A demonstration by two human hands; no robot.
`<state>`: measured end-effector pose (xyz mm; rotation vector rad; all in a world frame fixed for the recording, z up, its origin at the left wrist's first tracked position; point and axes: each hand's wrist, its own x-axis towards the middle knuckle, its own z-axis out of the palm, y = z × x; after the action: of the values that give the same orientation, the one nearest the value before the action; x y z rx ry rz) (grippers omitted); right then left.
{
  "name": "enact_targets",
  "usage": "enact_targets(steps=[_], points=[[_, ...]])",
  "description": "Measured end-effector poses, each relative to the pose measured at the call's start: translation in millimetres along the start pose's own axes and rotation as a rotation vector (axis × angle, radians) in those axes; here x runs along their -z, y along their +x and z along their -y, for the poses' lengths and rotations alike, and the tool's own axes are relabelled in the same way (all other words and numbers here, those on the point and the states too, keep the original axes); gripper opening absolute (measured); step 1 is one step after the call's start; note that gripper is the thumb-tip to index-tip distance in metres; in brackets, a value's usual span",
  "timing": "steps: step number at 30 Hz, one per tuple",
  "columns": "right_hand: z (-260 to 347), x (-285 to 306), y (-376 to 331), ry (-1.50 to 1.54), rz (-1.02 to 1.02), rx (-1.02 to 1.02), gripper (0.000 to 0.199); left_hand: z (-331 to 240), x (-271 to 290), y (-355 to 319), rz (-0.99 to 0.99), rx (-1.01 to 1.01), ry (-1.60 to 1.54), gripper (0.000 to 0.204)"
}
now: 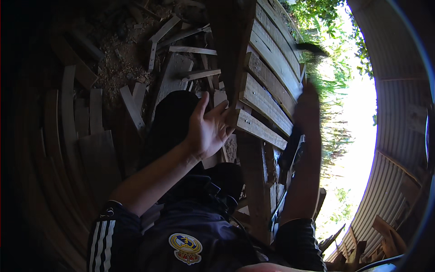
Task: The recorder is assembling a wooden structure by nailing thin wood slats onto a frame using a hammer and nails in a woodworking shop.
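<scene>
My left hand [209, 129] is palm up with the thumb and fingers apart. Its fingertips reach the near end of a short plank [260, 129], and whether they press on it is hard to see. This plank is the nearest of a row of rough wooden slats [276, 59] laid side by side on a dark wooden frame [253, 167]. On the right, my right hand [309, 97] is raised beside the slats, dim and blurred. It is closed on what looks like a hammer, whose dark curved head [311, 48] shows beyond the hand; the grip is mostly hidden.
Loose wood offcuts [192, 50] and shavings [122, 63] litter the ground at the far left. Long boards [68, 109] lie along the left side. Corrugated metal sheeting [398, 122] stands on the right, past a bright opening with green plants [335, 86]. Broken wood pieces [389, 235] lie at lower right.
</scene>
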<state>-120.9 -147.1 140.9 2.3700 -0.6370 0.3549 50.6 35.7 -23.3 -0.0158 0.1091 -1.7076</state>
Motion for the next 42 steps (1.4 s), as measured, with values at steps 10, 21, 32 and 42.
enact_targets(steps=[10, 21, 32, 42], points=[[65, 21, 27, 0.483, 0.553, -0.552, 0.024, -1, 17, -6, 0.039, -0.015, -0.035, 0.101], [50, 4, -18, 0.375, 0.299, -0.438, 0.021, 5, 12, -4, 0.063, 0.033, 0.006, 0.099], [65, 63, 23, 0.45, 0.348, -0.634, 0.025, 3, 26, -8, 0.025, 0.027, -0.02, 0.1], [91, -3, -8, 0.126, 0.595, -0.162, 0.018, 3, 18, -5, -0.074, -0.011, 0.002, 0.101]])
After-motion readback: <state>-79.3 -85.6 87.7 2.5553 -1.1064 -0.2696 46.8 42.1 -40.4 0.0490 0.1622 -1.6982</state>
